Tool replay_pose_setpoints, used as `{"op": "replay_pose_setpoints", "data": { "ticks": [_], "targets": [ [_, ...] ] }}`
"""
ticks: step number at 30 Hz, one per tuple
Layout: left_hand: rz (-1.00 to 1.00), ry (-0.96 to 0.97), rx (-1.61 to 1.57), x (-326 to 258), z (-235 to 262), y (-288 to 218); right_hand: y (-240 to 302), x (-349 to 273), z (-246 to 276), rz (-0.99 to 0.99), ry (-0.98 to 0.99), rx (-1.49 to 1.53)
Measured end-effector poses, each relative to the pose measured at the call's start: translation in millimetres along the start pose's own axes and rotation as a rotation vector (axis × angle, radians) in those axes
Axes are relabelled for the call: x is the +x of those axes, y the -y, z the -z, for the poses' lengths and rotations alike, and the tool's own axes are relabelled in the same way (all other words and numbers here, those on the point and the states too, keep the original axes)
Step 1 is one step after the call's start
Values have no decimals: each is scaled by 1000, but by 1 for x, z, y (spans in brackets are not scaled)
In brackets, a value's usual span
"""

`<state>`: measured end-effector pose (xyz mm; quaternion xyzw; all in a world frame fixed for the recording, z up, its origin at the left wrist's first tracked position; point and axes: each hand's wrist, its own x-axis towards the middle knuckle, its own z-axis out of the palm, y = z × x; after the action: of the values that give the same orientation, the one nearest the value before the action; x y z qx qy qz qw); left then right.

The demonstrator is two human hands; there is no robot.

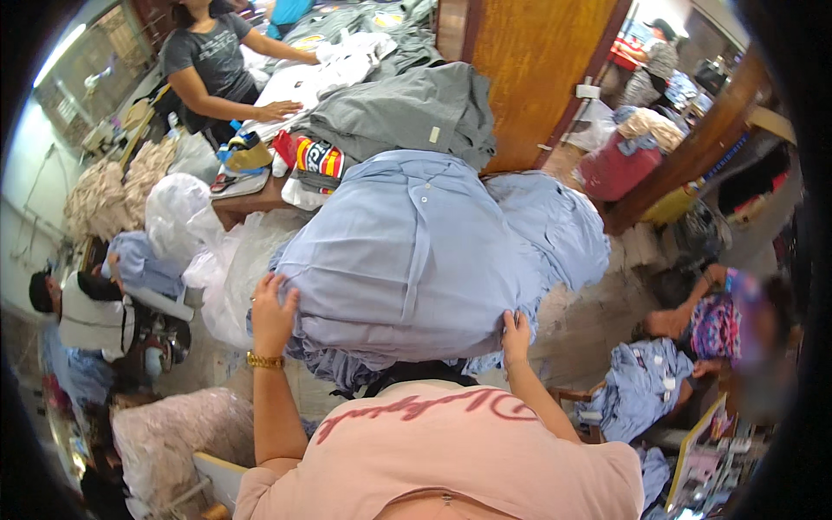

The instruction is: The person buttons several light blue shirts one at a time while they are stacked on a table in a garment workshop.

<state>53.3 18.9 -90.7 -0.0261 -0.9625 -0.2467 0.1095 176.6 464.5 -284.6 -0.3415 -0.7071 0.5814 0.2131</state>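
- A pink shirt (442, 451) with short sleeves covers the chest, near the lower edge.
- Darker pink script lettering runs across the shirt front, seen upside down.
- A gold watch (264, 360) with a link band sits on the left wrist.
- A thin ring shows on a finger of the left hand (273, 314).
- The right hand (516, 336) and both forearms are bare.

small white label (434, 134) on grey folded cloth, red-yellow striped package (317, 157) beside it

Evenly bright indoor light, soft shadows, fisheye bending, dark blurred rim.
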Motion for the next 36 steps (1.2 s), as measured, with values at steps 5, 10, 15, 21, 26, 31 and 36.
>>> {"op": "replay_pose_setpoints", "data": {
  "ticks": [5,10,15,21,26,31,36],
  "targets": [
    [248,187,-244,34,-8,34,34,16,-4,-99,-111,214],
    [207,56,-21,43,-35,73,76,35,3,-759,-49,564],
    [192,-87,-201,43,-8,50,56,44,21,-626,50,103],
    [226,-12,-215,-3,40,46,94,30,40,-443,55,732],
    [416,199,-498,-21,36,84,84,28,65,-870,250,882],
    [270,201,-356,32,11,53,110,12,74,-814,265,722],
    [192,153,-624,61,14,32,133,31,90,-441,-10,611]
  ]
}}
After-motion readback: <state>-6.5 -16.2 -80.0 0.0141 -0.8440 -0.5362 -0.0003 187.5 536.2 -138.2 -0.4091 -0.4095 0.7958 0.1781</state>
